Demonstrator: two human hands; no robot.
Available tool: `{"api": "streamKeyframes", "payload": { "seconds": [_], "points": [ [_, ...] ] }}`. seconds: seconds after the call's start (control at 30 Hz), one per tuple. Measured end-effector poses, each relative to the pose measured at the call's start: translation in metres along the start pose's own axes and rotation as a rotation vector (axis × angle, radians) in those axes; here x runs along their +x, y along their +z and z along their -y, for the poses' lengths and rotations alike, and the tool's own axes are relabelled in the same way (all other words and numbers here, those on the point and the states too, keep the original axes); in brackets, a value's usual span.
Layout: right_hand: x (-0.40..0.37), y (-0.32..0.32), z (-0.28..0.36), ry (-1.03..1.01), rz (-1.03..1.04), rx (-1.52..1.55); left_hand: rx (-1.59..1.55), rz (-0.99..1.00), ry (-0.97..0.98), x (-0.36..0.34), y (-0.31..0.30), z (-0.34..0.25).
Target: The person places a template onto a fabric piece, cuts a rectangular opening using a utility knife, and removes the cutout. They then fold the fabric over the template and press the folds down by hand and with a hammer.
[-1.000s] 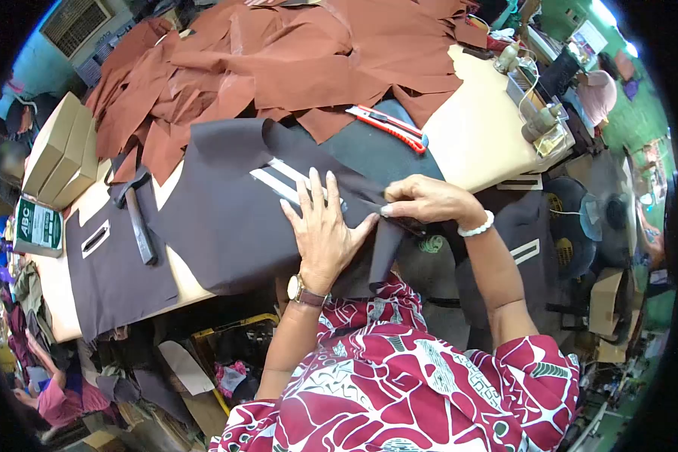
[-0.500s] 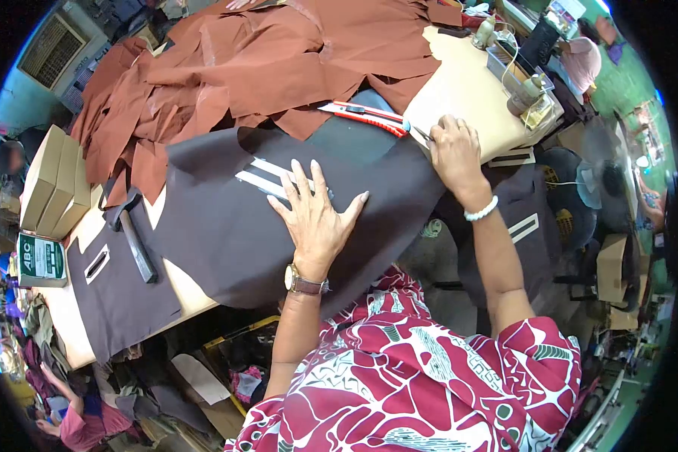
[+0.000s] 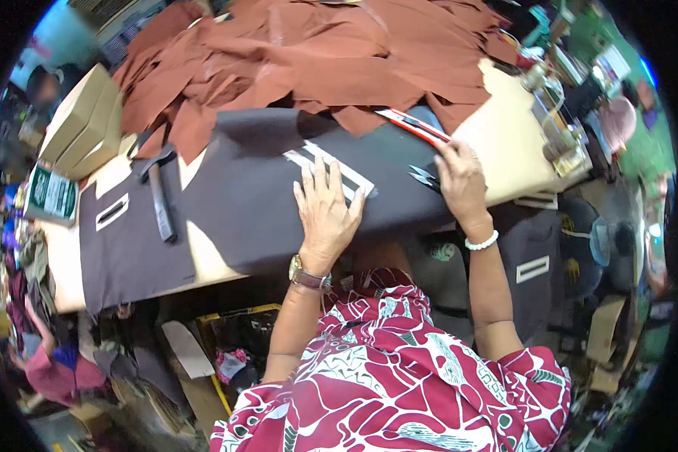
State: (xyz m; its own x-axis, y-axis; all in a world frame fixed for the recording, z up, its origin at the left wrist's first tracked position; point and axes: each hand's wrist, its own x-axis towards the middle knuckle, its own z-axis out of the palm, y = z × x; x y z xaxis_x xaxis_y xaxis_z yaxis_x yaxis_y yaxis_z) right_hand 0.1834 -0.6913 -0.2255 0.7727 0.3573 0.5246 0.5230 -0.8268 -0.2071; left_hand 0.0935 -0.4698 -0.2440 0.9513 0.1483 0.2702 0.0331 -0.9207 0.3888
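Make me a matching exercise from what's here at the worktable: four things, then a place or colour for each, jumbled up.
1. hammer
2. cutter
3. beaded bracelet
4. wristwatch

A. round the wrist of the left hand
B. white
C. on the leftmost dark piece
D. red, at the fingers of the right hand

Pairs: 1-C, 2-D, 3-B, 4-A

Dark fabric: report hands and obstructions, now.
Left hand flat on dark fabric. Right hand at red cutter, snips by its palm. Hammer off to the left.
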Motion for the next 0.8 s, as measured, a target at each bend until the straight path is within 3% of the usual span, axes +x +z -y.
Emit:
{"api": "streamKeyframes", "payload": {
  "seconds": [0.1,0.17,0.37,0.4,0.43,0.53,0.63,0.73,0.8],
  "points": [
    [0.025,0.016,-0.009,0.008,-0.054,-0.096,0.104,-0.023,-0.019,0.001,-0.011,0.027],
    [0.033,0.029,-0.02,0.116,0.111,-0.2,0.148,-0.027,0.073,0.005,-0.019,0.043],
    [0.057,0.019,-0.035,0.329,0.419,0.369,0.201,0.125,-0.013,0.039,-0.032,0.064],
    [0.055,0.021,-0.039,0.247,0.34,0.342,0.207,0.006,0.047,0.039,-0.028,0.066],
    [0.051,0.017,-0.043,0.268,0.314,0.333,0.077,0.318,-0.159,0.043,-0.03,0.068],
    [0.045,0.002,-0.047,0.298,0.214,0.367,0.119,0.185,-0.078,0.026,-0.022,0.067],
    [0.031,-0.018,-0.031,0.405,0.178,0.641,0.225,0.061,-0.027,0.01,-0.025,0.058],
    [0.013,-0.029,0.021,0.368,0.207,0.918,0.109,-0.063,0.065,0.012,-0.032,0.061],
    [0.007,-0.028,0.049,0.316,0.36,0.892,0.078,-0.021,0.063,0.019,-0.035,0.07]
  ]
}}
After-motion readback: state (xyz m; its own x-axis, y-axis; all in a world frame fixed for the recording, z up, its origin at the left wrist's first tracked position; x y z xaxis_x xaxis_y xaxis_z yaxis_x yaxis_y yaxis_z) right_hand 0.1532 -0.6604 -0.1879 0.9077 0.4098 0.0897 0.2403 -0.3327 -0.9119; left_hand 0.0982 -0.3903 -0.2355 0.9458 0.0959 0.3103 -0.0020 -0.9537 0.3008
